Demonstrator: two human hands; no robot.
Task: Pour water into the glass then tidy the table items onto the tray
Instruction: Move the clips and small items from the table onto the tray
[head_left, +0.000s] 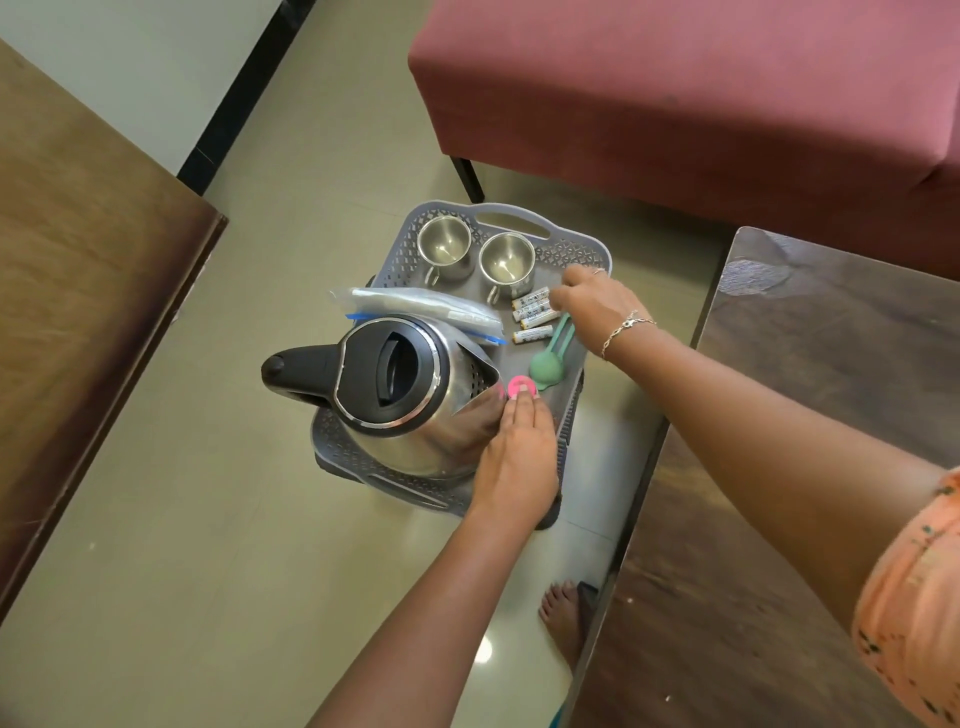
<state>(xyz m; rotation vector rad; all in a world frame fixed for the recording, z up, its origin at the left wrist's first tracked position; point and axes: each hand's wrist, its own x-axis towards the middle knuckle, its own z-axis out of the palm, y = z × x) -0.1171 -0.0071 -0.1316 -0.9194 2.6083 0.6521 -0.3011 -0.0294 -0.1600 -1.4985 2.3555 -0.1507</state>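
We see both arms stretched forward and down. Left hand (517, 457) palm down, fingers straight, together. Right hand (597, 306) farther off, knuckles up, fingers curled under, perhaps pinching; grip hidden.

Soft, even daylight is filling a sharp frame; glare is glinting off the glossy beige floor tiles (485, 649), and wide-angle distortion is bending the edges.
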